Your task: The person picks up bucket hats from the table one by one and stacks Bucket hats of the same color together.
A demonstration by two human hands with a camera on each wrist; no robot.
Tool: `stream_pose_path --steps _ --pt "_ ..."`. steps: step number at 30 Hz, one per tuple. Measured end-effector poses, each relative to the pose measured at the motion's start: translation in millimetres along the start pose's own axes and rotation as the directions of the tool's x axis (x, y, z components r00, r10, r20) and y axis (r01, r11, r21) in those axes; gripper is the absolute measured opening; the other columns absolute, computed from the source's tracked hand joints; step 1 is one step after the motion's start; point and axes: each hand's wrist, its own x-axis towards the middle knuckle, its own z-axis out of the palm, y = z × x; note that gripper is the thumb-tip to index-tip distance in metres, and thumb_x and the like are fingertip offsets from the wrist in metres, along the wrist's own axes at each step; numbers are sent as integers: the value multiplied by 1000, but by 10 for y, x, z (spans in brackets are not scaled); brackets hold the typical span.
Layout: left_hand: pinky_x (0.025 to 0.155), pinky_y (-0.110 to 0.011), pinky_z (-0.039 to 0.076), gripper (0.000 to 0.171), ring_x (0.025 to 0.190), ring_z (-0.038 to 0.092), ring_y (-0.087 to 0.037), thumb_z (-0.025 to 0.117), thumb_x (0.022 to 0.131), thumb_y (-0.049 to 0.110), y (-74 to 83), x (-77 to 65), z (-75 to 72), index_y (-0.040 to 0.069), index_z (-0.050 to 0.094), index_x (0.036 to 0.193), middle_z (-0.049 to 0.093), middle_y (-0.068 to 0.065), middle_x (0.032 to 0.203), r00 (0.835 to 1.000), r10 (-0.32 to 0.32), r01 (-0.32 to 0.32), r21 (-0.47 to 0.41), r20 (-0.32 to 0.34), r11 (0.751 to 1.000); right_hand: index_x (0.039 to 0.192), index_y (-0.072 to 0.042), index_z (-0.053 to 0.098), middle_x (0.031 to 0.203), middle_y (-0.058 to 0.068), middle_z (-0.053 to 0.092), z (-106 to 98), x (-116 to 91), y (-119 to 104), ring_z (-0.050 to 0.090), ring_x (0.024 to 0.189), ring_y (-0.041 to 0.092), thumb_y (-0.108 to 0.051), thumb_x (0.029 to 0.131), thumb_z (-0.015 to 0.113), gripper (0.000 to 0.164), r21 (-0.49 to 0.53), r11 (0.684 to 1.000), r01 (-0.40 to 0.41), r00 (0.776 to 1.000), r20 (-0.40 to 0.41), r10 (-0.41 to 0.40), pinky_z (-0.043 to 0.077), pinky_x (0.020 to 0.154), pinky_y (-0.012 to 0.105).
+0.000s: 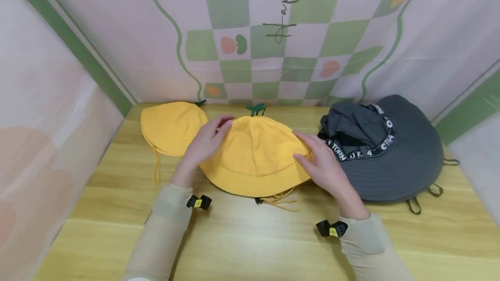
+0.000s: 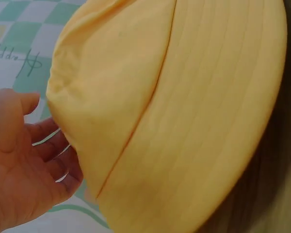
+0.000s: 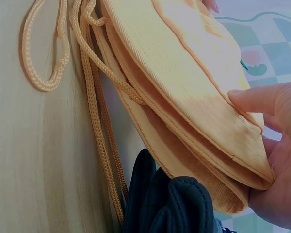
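A yellow sun hat [image 1: 255,153] with a green sprout on its crown sits at the middle of the table, brim towards me. At its left side is my left hand [image 1: 207,140]; in the left wrist view the fingers [image 2: 52,145] are loosely bent at the crown's edge, the tips partly hidden behind it, and the thumb stands apart from the cloth. My right hand [image 1: 322,166] pinches the hat's right side, thumb on the front and fingers behind. The right wrist view shows the folded brim edges [image 3: 184,131] and a yellow cord [image 3: 94,107] hanging below.
A smaller yellow hat [image 1: 172,127] with its own cord lies to the left. On the right, a dark grey wide-brimmed hat [image 1: 406,159] with a lettered band and loops lies close by my right hand. A checkered cloth [image 1: 269,68] hangs behind the wooden table [image 1: 250,246].
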Motion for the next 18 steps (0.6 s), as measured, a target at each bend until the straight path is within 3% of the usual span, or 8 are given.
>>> stream_pose_path --steps 4,11,14,18 --pt "106 -47 46 45 126 56 -28 38 108 38 -102 40 -122 10 53 141 59 -11 136 998 1 0 27 -59 1000 146 -7 49 142 20 54 17 5 2 51 131 39 -7 94 67 56 6 1000 -3 1000 2 3 41 105 57" --pt "105 -50 44 37 124 54 -33 49 105 24 -313 187 -313 4 55 137 58 -16 134 995 18 1 202 -94 979 146 -7 49 142 20 54 25 5 7 51 131 39 -7 94 68 56 -5 1000 -18 1000 6 18 41 106 57" --pt "111 -54 38 40 132 47 -39 53 103 19 -376 262 -414 2 51 139 51 -20 141 997 -4 26 297 -77 955 146 -7 49 142 20 54 20 5 6 51 130 39 -7 93 68 56 -7 1000 -21 1000 4 21 41 105 57" --pt "112 -62 29 46 139 35 -47 54 102 18 -468 357 -526 2 45 144 40 -24 150 997 -73 77 424 -25 902 146 -7 49 141 20 55 17 4 5 51 130 38 -7 93 68 56 -10 1000 -27 1000 0 27 41 105 57"
